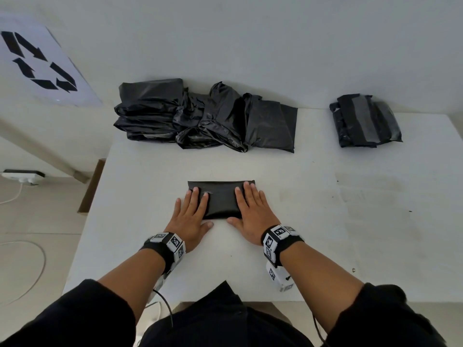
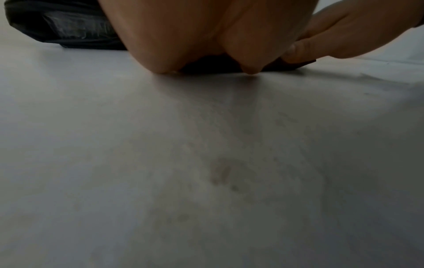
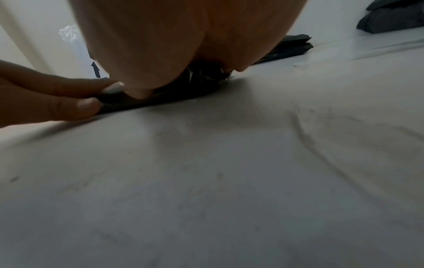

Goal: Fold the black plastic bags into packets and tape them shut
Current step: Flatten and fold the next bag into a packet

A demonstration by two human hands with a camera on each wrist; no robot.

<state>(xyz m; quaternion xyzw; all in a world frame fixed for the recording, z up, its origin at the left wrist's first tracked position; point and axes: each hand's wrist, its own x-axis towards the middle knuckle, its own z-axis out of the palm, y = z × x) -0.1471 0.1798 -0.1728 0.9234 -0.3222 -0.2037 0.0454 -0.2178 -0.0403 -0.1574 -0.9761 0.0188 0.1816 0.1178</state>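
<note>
Both grips, left hand and right hand, press flat, seemingly, folded bag onto white table.

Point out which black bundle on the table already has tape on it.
The taped packet at the far right; grey tape strips cross it. The loose pile and the packet under both hands show none.

The counter is white, marked with faint grey smudges and scuffs. On it a folded bag is plain glossy black, as is the crumpled heap of bags at the back. The finished packet is black with a grey band of tape across it. A white sheet on the left carries black recycling arrows. Both wristbands are black with white blocks bearing black-and-white square codes. The sleeves are black.
</note>
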